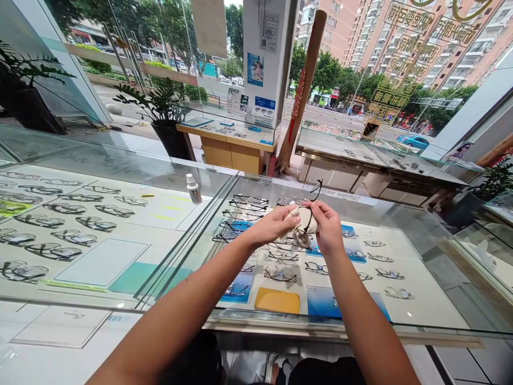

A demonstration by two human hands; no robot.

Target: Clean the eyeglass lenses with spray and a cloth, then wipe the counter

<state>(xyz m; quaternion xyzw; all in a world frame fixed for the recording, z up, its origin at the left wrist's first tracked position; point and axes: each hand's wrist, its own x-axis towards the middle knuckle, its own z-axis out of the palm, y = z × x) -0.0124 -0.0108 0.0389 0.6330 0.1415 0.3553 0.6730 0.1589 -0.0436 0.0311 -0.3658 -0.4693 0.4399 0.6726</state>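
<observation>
Above the glass display case, my left hand (278,223) is closed on a crumpled pale cloth (303,220). My right hand (326,222) pinches a pair of dark-framed eyeglasses (319,188) beside the cloth. One round lens sticks up above my fingers, while the cloth covers part of the frame lower down. Both hands meet close together at the cloth. Below them, several pairs of glasses, such as a brown pair (280,276), lie inside the case.
A small white bottle (194,189) stands on the glass top at left. A yellow case (277,301) lies inside the display. Several glasses fill the left display case (96,256). Beyond are a potted plant (170,128), a wooden post (302,85) and another counter (360,160).
</observation>
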